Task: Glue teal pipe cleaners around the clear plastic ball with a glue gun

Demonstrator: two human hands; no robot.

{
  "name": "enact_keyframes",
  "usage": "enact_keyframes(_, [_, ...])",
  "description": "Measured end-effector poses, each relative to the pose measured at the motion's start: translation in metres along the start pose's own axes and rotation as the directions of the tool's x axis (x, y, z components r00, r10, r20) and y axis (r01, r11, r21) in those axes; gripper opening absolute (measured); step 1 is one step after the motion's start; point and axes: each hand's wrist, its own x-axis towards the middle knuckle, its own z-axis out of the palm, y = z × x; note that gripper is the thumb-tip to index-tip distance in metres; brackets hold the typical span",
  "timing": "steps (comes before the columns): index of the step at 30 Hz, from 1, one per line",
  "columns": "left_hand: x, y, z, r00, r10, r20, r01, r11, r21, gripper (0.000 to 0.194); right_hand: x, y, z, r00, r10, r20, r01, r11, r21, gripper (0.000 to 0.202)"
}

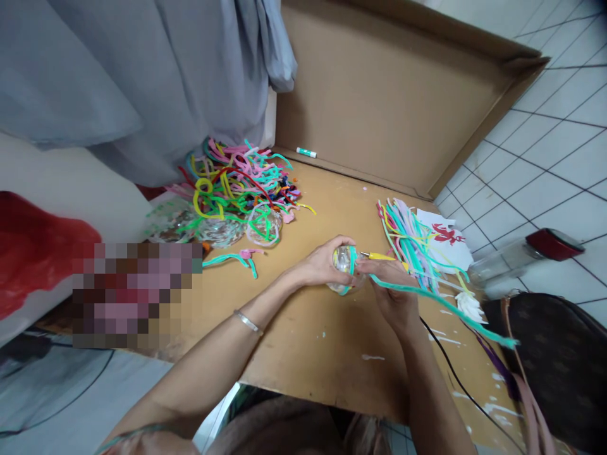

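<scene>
Near the middle of the table, my left hand is wrapped round a small clear plastic container, lying tilted, with yellow and teal bands round it. My right hand is at the container's right end, fingers closed by a teal pipe cleaner. The strip's loose end stretches over my right wrist toward the lower right. Just above my right fingers shows a yellow tool with a metal tip; its rear part is hidden. My right fingertips are partly hidden by the strip and the container.
A heap of coloured pipe cleaners lies at the back left, with clear plastic pieces before it. A pipe-cleaner bundle, glass bottle and brown bag are right. A glue stick lies by the cardboard wall.
</scene>
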Motion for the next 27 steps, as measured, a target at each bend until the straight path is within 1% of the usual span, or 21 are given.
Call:
enact_keyframes(4, [0.0005,-0.0019,-0.0005,1.000,0.016,0.008,-0.016,1.000,-0.025,0.080,-0.0002,0.0002,0.0014,1.000,-0.011,0.005,0.011,1.000,0.003,0.023])
enact_keyframes(9, [-0.0005,-0.0008,-0.0008,1.000,0.012,0.007,-0.012,0.999,-0.031,0.081,-0.0002,0.0015,0.0010,0.999,-0.034,-0.014,0.035,0.999,0.007,0.021])
enact_keyframes(14, [-0.0013,0.0007,0.0001,1.000,0.003,0.006,-0.003,0.999,-0.038,0.080,-0.0029,0.0043,0.0004,0.999,-0.022,0.030,0.022,1.000,-0.004,0.023])
enact_keyframes(16, [-0.0011,0.0001,0.0006,1.000,0.002,0.004,-0.002,0.999,-0.038,0.080,-0.0043,0.0056,0.0004,0.998,-0.043,0.035,0.043,0.999,0.004,0.026])
enact_keyframes(21, [-0.0005,-0.0005,0.0011,1.000,-0.021,0.003,0.021,1.000,-0.015,0.072,-0.0049,0.0062,0.0002,0.997,-0.077,0.032,0.077,0.997,0.002,0.031])
enact_keyframes(24, [-0.0006,0.0007,0.0008,1.000,-0.021,-0.001,0.021,1.000,-0.016,0.066,-0.0033,0.0045,0.0002,0.997,-0.072,0.033,0.072,0.997,-0.002,0.030])
enact_keyframes(27, [-0.0008,0.0012,0.0008,1.000,-0.011,-0.005,0.011,1.000,-0.015,0.065,-0.0023,0.0033,0.0008,0.997,-0.074,0.012,0.074,0.997,0.012,0.027])
